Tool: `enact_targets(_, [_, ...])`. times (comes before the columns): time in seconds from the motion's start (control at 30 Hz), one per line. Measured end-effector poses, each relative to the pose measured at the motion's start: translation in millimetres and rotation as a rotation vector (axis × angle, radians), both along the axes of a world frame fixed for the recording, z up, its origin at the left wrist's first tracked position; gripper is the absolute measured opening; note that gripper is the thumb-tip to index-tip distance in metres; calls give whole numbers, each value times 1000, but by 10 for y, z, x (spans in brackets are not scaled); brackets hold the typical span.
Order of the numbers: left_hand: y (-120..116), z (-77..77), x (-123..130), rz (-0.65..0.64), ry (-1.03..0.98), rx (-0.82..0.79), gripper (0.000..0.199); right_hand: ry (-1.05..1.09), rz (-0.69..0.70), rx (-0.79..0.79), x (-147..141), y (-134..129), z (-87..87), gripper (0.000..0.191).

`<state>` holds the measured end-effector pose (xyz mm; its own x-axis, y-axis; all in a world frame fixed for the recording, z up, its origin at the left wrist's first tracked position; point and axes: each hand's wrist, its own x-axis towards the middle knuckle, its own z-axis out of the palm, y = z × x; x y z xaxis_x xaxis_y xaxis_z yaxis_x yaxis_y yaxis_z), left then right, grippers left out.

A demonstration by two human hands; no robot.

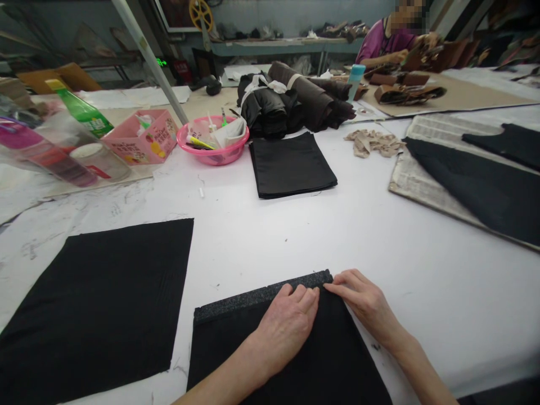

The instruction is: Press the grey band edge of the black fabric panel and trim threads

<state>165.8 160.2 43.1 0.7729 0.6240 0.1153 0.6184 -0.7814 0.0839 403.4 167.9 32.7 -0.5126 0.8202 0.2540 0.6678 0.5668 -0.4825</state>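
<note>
A black fabric piece (236, 360) lies in front of me, with a speckled dark-grey strip (261, 295) along its far edge. My left hand (291, 318) rests on the cloth just below the strip, its fingers curled together and the tips pressed at the edge fold. At the far right corner, my right hand (365, 298) pinches the cloth's edge between thumb and fingers. What lies under the left fingertips is hidden. Off to the left, a second black fabric piece (105, 304) is spread flat.
Farther back sits a stack of black fabric (293, 166). Behind it are dark fabric rolls (304, 93), a pink basin (217, 154) with small items and a pink box (145, 140). Dark cut pieces (485, 174) lie on a board at right. A person in purple (382, 45) works beyond.
</note>
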Motion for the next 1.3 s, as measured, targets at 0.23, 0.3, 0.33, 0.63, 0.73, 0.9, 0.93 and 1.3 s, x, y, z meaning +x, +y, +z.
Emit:
enact_targets(0.23, [21,11,13,-10,-3,-15,40,3,19,-37,-16,-9,-1,29])
enact_targets(0.3, [21,0,23,-6,0,-20,41,24,14,-44,2,-1,-10,28])
enact_targets(0.33, [21,-8,27,-7,2,-23,42,34,3,-49,19,4,-13,28])
enact_targets(0.63, [19,-19,18,-9,-40,-39,44,55,-123,-33,132,-29,31,26])
enact_targets(0.73, [15,-21,20,3,-53,-38,43,9,-92,-10,87,-41,24,27])
enact_targets(0.9, [12,-8,17,6,-58,-53,42,-44,-72,42,58,-45,-2,28])
enact_targets(0.93, [13,-2,13,5,-58,-56,42,-50,-71,48,59,-46,-8,27])
enact_targets(1.3, [22,15,66,-5,-17,2,31,-78,-46,92,97,-56,-71,29])
